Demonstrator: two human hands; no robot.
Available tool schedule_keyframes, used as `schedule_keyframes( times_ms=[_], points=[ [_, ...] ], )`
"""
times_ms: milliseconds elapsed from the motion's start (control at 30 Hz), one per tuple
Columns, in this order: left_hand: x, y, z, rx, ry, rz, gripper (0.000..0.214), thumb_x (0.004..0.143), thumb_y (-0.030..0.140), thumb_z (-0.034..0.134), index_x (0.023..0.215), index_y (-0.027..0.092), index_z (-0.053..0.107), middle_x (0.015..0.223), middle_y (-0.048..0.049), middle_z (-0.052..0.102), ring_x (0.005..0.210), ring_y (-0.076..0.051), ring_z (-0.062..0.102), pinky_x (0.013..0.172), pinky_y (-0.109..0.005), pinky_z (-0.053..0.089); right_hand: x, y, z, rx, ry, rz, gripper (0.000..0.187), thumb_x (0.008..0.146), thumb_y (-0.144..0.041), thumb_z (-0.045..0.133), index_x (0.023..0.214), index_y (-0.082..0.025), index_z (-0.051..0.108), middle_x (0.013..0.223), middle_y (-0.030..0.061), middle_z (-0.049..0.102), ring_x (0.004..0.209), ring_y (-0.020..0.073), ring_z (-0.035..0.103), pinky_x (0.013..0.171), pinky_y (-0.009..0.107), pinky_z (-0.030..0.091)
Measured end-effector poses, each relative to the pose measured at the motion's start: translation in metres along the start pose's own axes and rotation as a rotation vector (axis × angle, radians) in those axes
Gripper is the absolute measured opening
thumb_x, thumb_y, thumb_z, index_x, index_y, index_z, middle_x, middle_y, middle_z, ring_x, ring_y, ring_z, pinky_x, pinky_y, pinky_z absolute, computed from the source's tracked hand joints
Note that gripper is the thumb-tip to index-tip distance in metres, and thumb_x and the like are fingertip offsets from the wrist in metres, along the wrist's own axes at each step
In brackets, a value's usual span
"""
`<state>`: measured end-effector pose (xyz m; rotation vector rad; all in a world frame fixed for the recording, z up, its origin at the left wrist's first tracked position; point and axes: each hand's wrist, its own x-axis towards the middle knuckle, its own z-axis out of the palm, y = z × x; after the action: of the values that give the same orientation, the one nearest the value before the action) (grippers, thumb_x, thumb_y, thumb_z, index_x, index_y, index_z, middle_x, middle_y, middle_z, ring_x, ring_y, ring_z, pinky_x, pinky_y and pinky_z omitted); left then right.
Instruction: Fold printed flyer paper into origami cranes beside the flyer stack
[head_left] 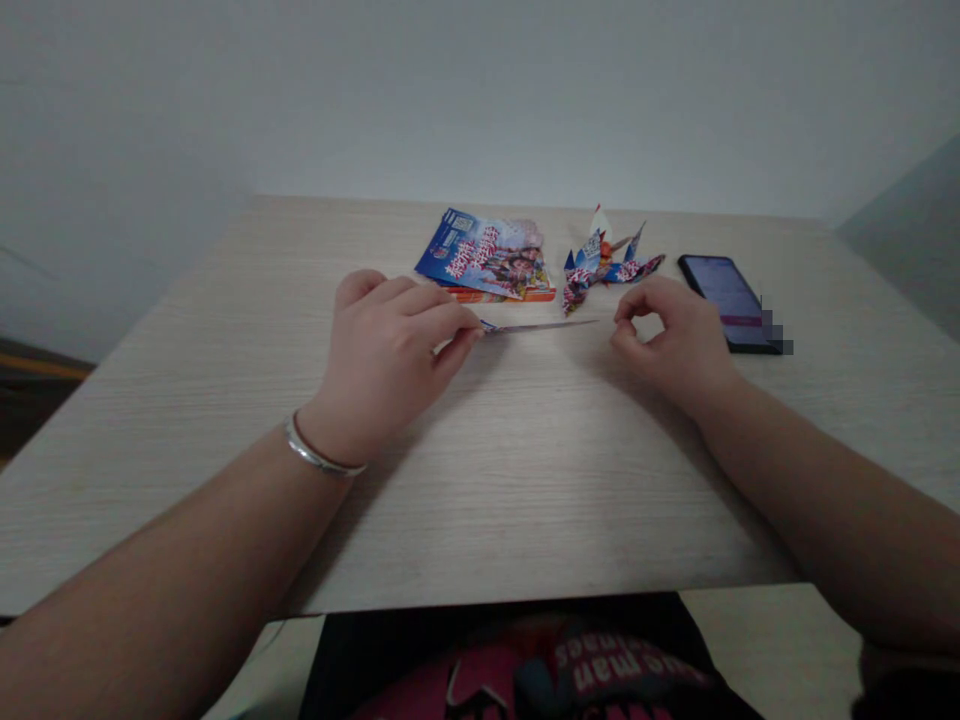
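My left hand (pixel 405 340), with a silver bangle on its wrist, pinches a thin folded paper (pixel 540 327) between thumb and fingers. The paper is seen nearly edge-on, its narrow point reaching right, just above the table. My right hand (pixel 667 335) is curled, thumb and forefinger tips close together, a small gap from that point. Nothing shows between those fingertips. Behind the hands lie several printed leaflets (pixel 487 250) in a loose stack, blue and white with red lettering. Right of them sit folded paper cranes (pixel 607 265) of similar printed paper, overlapping one another.
A phone (pixel 727 300) with its screen lit lies beyond my right hand. The pale wood-grain table (pixel 525 480) meets a plain wall (pixel 525 100) at the back. Its front edge runs just before my lap.
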<state>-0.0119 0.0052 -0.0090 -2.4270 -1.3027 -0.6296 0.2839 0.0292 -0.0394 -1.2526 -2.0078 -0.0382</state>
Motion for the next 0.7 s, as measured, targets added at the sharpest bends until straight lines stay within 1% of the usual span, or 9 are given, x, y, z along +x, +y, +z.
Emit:
schedule_keyframes(
  times_ms=[67,167,200,267,400,433,533,600,700],
  points=[
    [0.000,0.000,0.001,-0.005,0.013,-0.014,0.028,0.100,0.038,0.048,0.087,0.027,0.070,0.090,-0.0028,0.075,0.087,-0.023,0.067,0.084,-0.044,0.039,0.000,0.000,0.000,0.058,0.044,0.011,0.009,0.075,-0.016,0.058,0.081,-0.024,0.059,0.080,0.0033,0.067,0.074,0.0217,0.063,0.069,0.037,0.052],
    [0.000,0.000,0.003,-0.034,0.008,0.006,0.026,0.100,0.038,0.048,0.091,0.028,0.071,0.092,-0.0023,0.075,0.090,-0.023,0.067,0.086,-0.044,0.039,-0.001,-0.010,0.000,0.091,0.015,-0.134,0.017,0.080,-0.024,0.066,0.097,-0.023,0.064,0.097,0.0063,0.071,0.090,0.0245,0.066,0.081,0.041,0.053],
    [0.000,0.000,0.003,-0.044,0.004,0.018,0.025,0.100,0.038,0.049,0.092,0.028,0.071,0.092,-0.0019,0.075,0.091,-0.023,0.067,0.087,-0.044,0.039,-0.001,-0.014,0.000,0.079,-0.001,-0.183,0.014,0.082,-0.024,0.066,0.096,-0.024,0.065,0.098,0.0058,0.072,0.093,0.0246,0.067,0.085,0.041,0.052],
    [0.000,0.000,0.002,-0.035,0.008,0.040,0.024,0.100,0.037,0.050,0.092,0.029,0.071,0.094,-0.0009,0.075,0.095,-0.023,0.066,0.091,-0.046,0.039,-0.001,-0.020,0.000,0.073,0.004,-0.239,0.008,0.086,-0.019,0.063,0.090,-0.025,0.067,0.092,0.0040,0.073,0.090,0.0226,0.067,0.084,0.039,0.052],
    [-0.001,0.004,0.000,0.066,0.055,0.042,0.020,0.100,0.035,0.052,0.101,0.031,0.071,0.112,0.0006,0.074,0.112,-0.029,0.059,0.103,-0.057,0.031,-0.002,-0.031,0.000,-0.015,0.013,-0.317,0.010,0.087,-0.017,0.062,0.083,-0.025,0.067,0.084,0.0026,0.073,0.082,0.0212,0.067,0.078,0.038,0.052],
    [0.000,0.007,0.000,0.065,0.064,0.047,0.020,0.099,0.035,0.052,0.105,0.031,0.071,0.113,0.0003,0.074,0.112,-0.029,0.058,0.104,-0.057,0.030,-0.002,-0.034,0.001,-0.039,0.001,-0.339,0.009,0.088,-0.018,0.062,0.083,-0.024,0.067,0.083,0.0025,0.073,0.081,0.0210,0.066,0.077,0.037,0.052],
    [0.002,0.018,0.005,-0.034,0.045,0.142,0.020,0.100,0.034,0.052,0.095,0.027,0.070,0.098,0.0001,0.075,0.098,-0.023,0.060,0.096,-0.047,0.039,-0.003,-0.046,0.004,-0.059,-0.067,-0.401,0.010,0.091,-0.019,0.060,0.085,-0.023,0.067,0.084,0.0024,0.073,0.082,0.0197,0.066,0.077,0.034,0.052],
    [0.003,0.026,0.008,-0.066,0.033,0.205,0.019,0.100,0.032,0.051,0.094,0.026,0.068,0.095,0.0010,0.074,0.093,-0.021,0.059,0.093,-0.043,0.040,-0.003,-0.054,0.007,-0.055,-0.069,-0.427,0.011,0.092,-0.021,0.059,0.085,-0.022,0.068,0.085,0.0033,0.073,0.079,0.0194,0.065,0.074,0.033,0.052],
    [0.004,0.033,0.012,-0.119,0.044,0.170,0.016,0.099,0.031,0.051,0.091,0.026,0.064,0.095,0.0024,0.073,0.090,-0.020,0.058,0.093,-0.043,0.038,-0.003,-0.061,0.011,-0.022,-0.074,-0.405,0.011,0.091,-0.021,0.059,0.084,-0.021,0.068,0.084,0.0040,0.072,0.078,0.0193,0.066,0.072,0.033,0.052]
  ],
)
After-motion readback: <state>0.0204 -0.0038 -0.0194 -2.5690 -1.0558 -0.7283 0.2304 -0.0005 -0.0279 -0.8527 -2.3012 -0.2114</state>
